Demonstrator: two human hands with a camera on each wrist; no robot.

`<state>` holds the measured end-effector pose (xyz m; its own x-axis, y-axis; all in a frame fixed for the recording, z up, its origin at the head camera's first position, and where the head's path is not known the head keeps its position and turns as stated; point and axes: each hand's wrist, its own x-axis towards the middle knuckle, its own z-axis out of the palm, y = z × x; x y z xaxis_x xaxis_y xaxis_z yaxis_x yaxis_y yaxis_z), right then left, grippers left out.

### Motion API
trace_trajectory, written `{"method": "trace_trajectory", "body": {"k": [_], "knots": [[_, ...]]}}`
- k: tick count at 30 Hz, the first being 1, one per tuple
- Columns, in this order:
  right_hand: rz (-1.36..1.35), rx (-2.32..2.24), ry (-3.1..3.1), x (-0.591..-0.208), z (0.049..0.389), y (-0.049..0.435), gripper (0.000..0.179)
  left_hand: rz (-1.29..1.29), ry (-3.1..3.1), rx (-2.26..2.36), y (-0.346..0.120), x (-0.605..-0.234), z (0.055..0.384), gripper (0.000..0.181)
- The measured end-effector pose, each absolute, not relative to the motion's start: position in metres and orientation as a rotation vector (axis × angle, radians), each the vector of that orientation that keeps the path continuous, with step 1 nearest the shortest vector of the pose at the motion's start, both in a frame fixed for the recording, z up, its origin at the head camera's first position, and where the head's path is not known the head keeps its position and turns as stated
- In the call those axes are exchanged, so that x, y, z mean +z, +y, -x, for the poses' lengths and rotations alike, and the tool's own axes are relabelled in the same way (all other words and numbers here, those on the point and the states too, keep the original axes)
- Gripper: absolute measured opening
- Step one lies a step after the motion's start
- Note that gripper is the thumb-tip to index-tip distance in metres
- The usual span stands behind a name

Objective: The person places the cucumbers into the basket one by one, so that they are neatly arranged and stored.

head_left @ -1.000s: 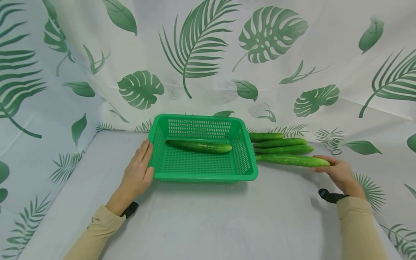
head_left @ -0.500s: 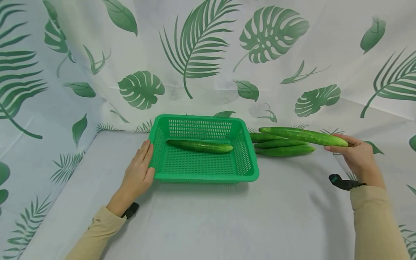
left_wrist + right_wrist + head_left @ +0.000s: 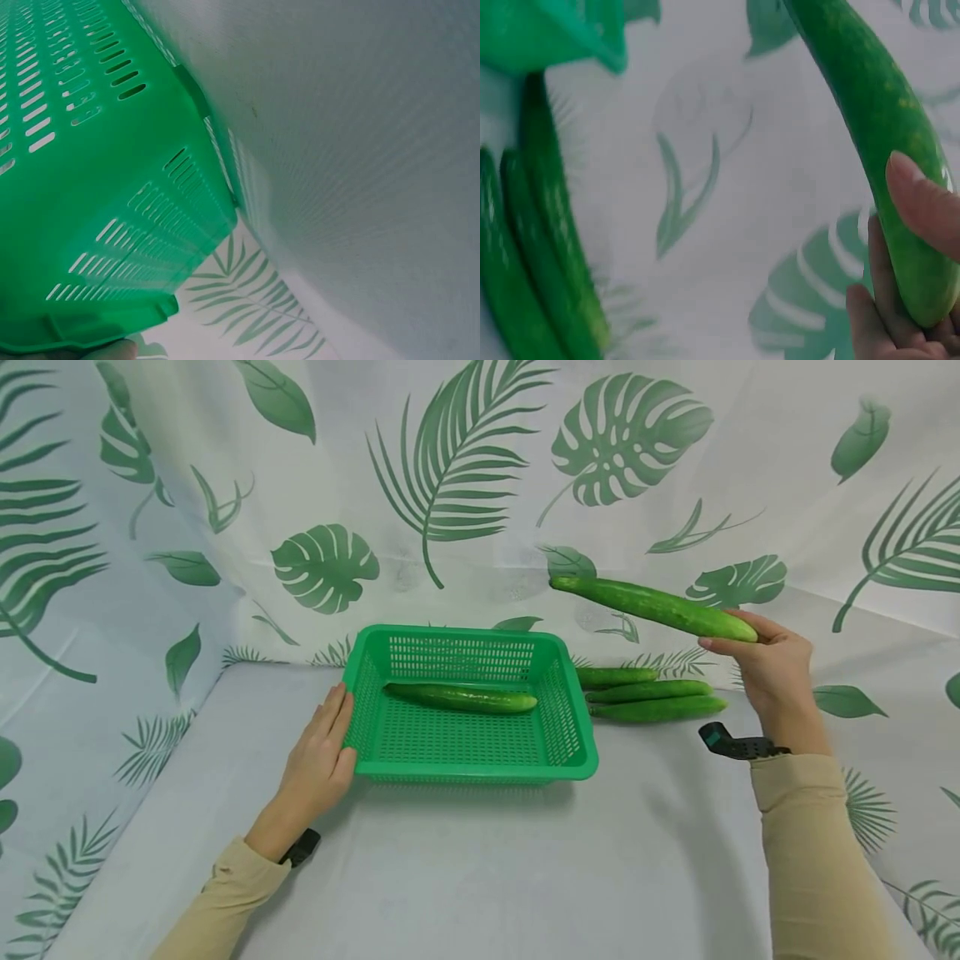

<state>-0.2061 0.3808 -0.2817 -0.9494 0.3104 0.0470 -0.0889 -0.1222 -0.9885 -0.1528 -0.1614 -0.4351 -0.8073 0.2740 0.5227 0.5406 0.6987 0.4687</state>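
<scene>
In the head view my right hand (image 3: 780, 668) grips a long cucumber (image 3: 652, 606) by its paler end, held up above the table with its far tip pointing left. The right wrist view shows the thumb (image 3: 922, 202) across this cucumber and fingers beneath it. My left hand (image 3: 318, 756) lies with straight fingers against the left side of a green plastic basket (image 3: 480, 770). One cucumber (image 3: 461, 698) lies inside the basket. In the left wrist view the slotted basket wall (image 3: 90, 187) fills the left, and a fingertip (image 3: 112, 351) shows at its rim.
To the right of the basket, 3 cucumbers (image 3: 656, 708) lie side by side on the white table (image 3: 487, 868), their left ends close to the basket wall. A white leaf-print cloth (image 3: 465, 552) rises behind the table and along both sides.
My right hand has lifted the cucumber off the table beside the others, first up and rightward, then higher and back to the left. The left hand and basket have stayed put.
</scene>
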Motion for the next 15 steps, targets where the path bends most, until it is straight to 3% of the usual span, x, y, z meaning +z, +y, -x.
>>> {"method": "trace_trajectory", "body": {"k": [7, 15], "knots": [[0.134, 2.215, -1.807, -0.272, 0.221, 0.322, 0.054, 0.636, -2.476, -0.877, -0.161, -0.435, 0.153, 0.064], [0.106, 2.192, -1.930, -0.292, 0.242, 0.262, 0.053, 0.632, -2.472, -0.873, -0.162, -0.436, 0.153, 0.064]]}}
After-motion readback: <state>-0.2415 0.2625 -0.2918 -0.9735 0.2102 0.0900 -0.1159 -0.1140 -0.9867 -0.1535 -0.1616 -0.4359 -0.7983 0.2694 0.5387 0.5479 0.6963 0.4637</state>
